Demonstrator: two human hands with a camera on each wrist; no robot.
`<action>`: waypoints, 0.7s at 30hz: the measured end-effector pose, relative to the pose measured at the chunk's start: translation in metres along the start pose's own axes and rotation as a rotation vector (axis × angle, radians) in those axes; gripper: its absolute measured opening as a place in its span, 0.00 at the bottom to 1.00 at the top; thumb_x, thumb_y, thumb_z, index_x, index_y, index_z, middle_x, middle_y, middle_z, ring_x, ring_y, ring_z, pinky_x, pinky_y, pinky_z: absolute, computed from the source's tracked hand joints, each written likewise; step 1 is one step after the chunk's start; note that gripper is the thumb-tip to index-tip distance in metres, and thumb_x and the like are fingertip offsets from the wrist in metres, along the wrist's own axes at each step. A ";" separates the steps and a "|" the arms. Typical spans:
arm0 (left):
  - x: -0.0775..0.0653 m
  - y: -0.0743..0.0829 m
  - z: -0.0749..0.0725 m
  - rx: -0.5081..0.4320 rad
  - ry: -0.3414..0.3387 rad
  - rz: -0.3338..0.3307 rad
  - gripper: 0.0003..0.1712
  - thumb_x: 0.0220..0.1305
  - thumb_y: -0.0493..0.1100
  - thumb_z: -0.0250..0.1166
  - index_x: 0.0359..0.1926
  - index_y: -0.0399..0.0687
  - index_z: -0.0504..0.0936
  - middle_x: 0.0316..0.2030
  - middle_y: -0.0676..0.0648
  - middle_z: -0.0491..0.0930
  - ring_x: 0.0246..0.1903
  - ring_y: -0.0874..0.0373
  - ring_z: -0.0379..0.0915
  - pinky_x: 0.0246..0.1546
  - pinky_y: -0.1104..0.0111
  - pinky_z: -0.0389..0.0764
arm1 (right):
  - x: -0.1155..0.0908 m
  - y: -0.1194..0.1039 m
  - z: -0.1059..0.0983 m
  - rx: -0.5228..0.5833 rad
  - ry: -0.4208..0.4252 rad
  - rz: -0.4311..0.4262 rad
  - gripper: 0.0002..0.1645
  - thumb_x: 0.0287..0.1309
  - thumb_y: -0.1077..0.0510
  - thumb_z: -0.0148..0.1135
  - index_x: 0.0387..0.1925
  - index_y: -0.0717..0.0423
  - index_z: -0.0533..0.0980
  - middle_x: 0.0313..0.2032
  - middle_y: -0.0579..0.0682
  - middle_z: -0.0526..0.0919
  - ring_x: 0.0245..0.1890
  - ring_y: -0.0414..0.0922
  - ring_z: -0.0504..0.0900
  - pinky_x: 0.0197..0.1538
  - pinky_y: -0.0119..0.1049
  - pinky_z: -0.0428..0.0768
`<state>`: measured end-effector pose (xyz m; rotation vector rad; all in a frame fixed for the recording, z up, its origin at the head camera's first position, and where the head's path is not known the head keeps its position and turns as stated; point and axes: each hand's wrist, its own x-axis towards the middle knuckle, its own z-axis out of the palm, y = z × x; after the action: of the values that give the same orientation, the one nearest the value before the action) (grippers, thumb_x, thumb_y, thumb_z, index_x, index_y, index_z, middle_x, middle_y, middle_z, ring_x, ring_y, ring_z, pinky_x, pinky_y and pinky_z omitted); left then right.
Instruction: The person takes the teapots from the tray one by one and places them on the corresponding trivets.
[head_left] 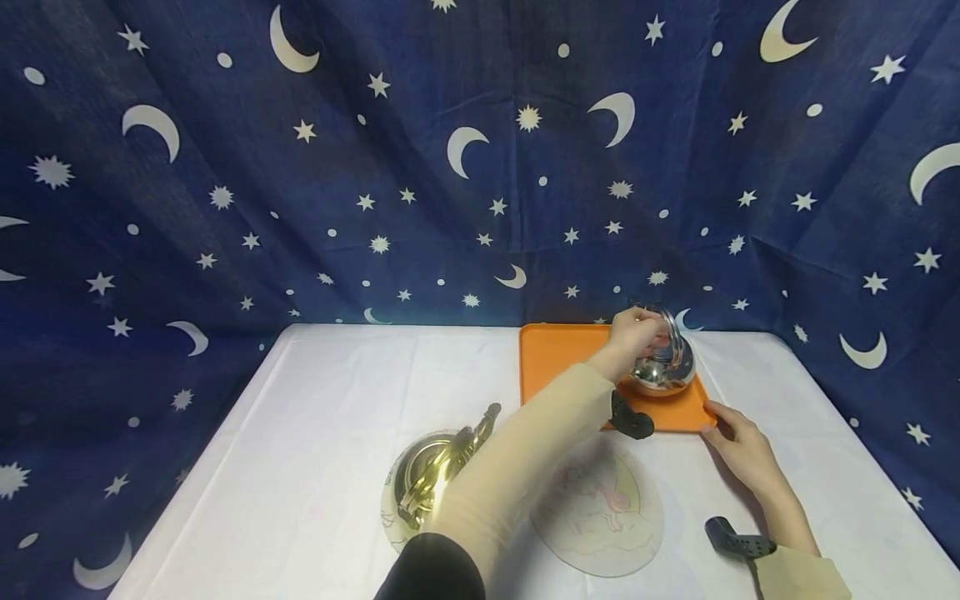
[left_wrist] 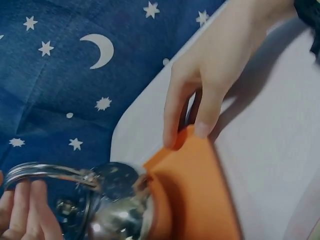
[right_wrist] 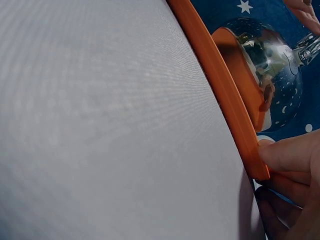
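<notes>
Gold pot (head_left: 429,482) sits on a round mat (head_left: 388,502) at the tray's (head_left: 558,354) 8 o'clock; a second mat (head_left: 600,529) lies at 6. Left hand (head_left: 633,333) grips the arched handle (left_wrist: 57,172) of the kettle (head_left: 663,377), which is toward the tray's 3 o'clock. Right hand (head_left: 742,450) pinches the tray's 4 o'clock corner. Judgement: kettle best kept level, corner steadied against sliding. Left sleeve (head_left: 525,454) hides part of the gold pot; whether the kettle's base touches the tray cannot be told.
</notes>
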<state>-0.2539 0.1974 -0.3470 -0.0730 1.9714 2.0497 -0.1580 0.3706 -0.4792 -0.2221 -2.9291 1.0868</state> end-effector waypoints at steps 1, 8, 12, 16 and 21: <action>0.000 -0.003 0.001 -0.037 0.003 0.009 0.04 0.59 0.35 0.63 0.37 0.42 0.79 0.36 0.41 0.85 0.41 0.46 0.84 0.50 0.56 0.81 | 0.000 0.000 0.000 -0.003 0.001 0.001 0.33 0.71 0.54 0.46 0.68 0.71 0.56 0.66 0.75 0.58 0.66 0.73 0.56 0.64 0.66 0.60; 0.001 -0.020 0.007 -0.161 -0.007 0.045 0.09 0.57 0.33 0.64 0.40 0.42 0.80 0.34 0.44 0.83 0.38 0.51 0.83 0.47 0.57 0.82 | 0.000 0.000 0.000 -0.008 0.002 0.014 0.33 0.71 0.54 0.46 0.68 0.72 0.56 0.66 0.75 0.58 0.66 0.73 0.56 0.64 0.65 0.60; 0.003 -0.026 0.008 -0.173 -0.030 0.090 0.10 0.56 0.31 0.65 0.40 0.42 0.79 0.35 0.41 0.84 0.34 0.58 0.79 0.47 0.58 0.82 | 0.000 -0.001 0.000 -0.008 0.005 0.012 0.32 0.71 0.55 0.46 0.68 0.71 0.56 0.66 0.75 0.58 0.66 0.72 0.56 0.64 0.65 0.60; 0.003 -0.028 0.008 -0.158 -0.049 0.134 0.11 0.55 0.30 0.65 0.40 0.43 0.79 0.37 0.39 0.85 0.30 0.63 0.74 0.45 0.58 0.81 | 0.000 -0.002 0.000 -0.010 0.009 0.012 0.32 0.71 0.55 0.47 0.68 0.71 0.57 0.66 0.75 0.58 0.66 0.72 0.56 0.64 0.65 0.60; 0.005 -0.030 0.010 -0.175 -0.065 0.151 0.13 0.56 0.28 0.64 0.42 0.43 0.79 0.35 0.40 0.84 0.29 0.61 0.75 0.45 0.57 0.82 | 0.000 -0.001 0.000 -0.011 0.013 0.020 0.33 0.71 0.53 0.46 0.68 0.70 0.57 0.66 0.75 0.57 0.66 0.73 0.55 0.64 0.66 0.58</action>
<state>-0.2496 0.2087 -0.3771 0.1071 1.8049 2.2859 -0.1586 0.3701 -0.4781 -0.2579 -2.9285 1.0681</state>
